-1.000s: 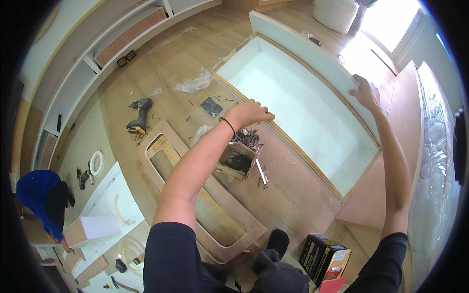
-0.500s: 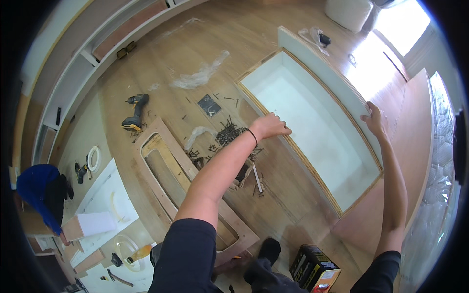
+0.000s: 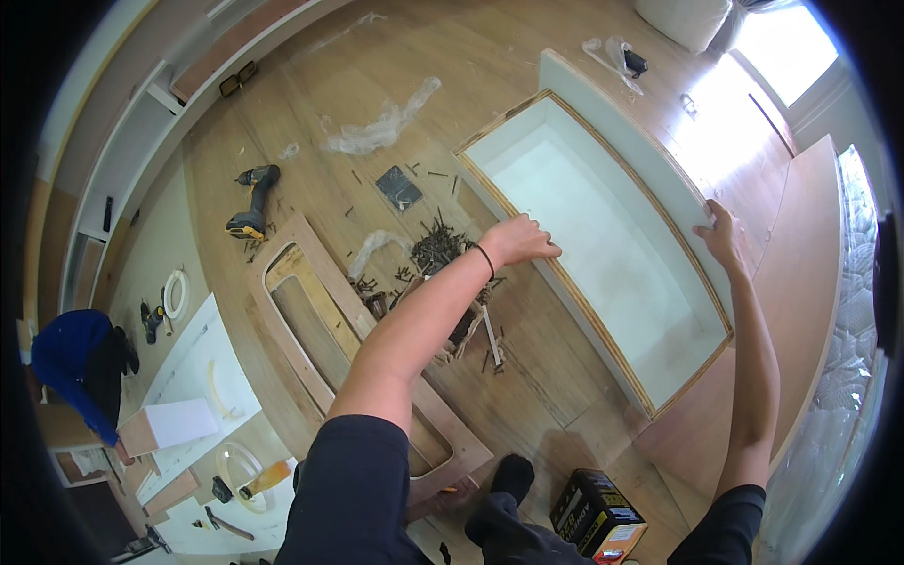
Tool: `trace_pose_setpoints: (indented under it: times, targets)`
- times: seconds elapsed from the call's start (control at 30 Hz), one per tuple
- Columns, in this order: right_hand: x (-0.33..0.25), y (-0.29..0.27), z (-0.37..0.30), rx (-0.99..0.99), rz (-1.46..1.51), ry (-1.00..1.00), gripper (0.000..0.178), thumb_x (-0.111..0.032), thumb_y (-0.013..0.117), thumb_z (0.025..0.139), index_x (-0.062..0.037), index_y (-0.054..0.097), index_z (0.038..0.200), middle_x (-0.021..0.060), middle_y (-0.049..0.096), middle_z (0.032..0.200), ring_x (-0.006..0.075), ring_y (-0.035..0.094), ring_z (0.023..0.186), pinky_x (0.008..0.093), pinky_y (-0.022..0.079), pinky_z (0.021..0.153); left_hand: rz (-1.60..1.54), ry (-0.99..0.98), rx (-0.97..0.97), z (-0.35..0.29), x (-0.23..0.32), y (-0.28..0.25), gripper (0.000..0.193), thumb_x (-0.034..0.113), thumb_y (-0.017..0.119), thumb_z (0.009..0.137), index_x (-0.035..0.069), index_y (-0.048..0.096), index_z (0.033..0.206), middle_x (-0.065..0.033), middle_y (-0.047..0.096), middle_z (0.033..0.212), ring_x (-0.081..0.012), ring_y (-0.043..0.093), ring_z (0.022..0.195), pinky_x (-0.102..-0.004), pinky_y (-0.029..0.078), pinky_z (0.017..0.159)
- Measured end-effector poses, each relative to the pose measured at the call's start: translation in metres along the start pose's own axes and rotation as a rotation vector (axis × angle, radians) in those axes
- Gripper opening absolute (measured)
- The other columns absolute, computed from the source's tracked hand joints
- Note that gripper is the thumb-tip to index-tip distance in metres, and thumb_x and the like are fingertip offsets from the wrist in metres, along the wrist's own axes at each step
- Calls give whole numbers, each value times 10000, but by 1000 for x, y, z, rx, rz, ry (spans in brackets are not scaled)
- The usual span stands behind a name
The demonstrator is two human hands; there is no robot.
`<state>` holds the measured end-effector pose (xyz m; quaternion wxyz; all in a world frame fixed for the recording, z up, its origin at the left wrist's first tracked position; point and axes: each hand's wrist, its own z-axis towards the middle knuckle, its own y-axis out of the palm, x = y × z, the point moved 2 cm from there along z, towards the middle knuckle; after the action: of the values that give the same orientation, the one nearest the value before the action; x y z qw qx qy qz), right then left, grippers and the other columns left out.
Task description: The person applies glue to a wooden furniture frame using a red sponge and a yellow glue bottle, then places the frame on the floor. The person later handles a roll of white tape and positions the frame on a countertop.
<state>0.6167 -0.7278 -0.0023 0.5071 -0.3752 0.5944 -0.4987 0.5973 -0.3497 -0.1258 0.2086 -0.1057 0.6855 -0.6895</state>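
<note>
A white drawer box (image 3: 593, 202) with bare wood edges rests on the floor in front of me, its open side up. A taller white front panel (image 3: 626, 127) runs along its right side. My left hand (image 3: 520, 241) is closed over the box's near left edge, a dark band on its wrist. My right hand (image 3: 723, 235) grips the top edge of the front panel, thumb on the box side. The fingertips behind the panel are hidden.
A pile of screws (image 3: 436, 248) lies left of the box, beside a frame with a long cutout (image 3: 311, 330). A cordless drill (image 3: 254, 200) lies farther left. Near my foot stands a black carton (image 3: 598, 516). A co-worker in blue (image 3: 71, 363) bends at far left.
The view has shifted slightly, moving most floor items a little left. Both hands keep their holds on the box and its front panel.
</note>
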Motion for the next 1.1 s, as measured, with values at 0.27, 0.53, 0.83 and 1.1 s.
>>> trace_pose_setpoints:
  times: [0.27,0.53,0.83,1.1]
  targets:
    - [31,24,15,-43,51,-14,645,-194,814,744,-104,590,1343,189,692,1103,325,664,1014,418,500,898,-39,-2,-70,6,-1,-5,218,86,531,883,203,478,1059,-43,641,781,-265,683,741,-384,518,631]
    - [-1,19,19,-171,-68,4,748,-201,812,745,-108,501,1419,194,633,1271,354,607,1174,433,471,993,-214,-214,-194,11,-1,3,459,116,650,831,218,525,1260,-59,662,920,-241,679,887,-424,524,792]
    - [-20,38,56,531,-142,-488,627,-161,603,947,-121,338,1514,137,377,1538,330,393,1393,432,351,1135,13,-310,375,-61,1,-67,29,198,642,776,171,638,786,-19,622,883,-222,603,938,-393,486,813]
    - [-348,7,-147,121,636,-707,293,-301,570,1013,-18,646,1026,60,632,944,156,567,860,276,434,794,-130,-693,629,-335,100,-200,122,235,689,802,143,687,882,-15,668,1018,-206,610,997,-385,474,830]
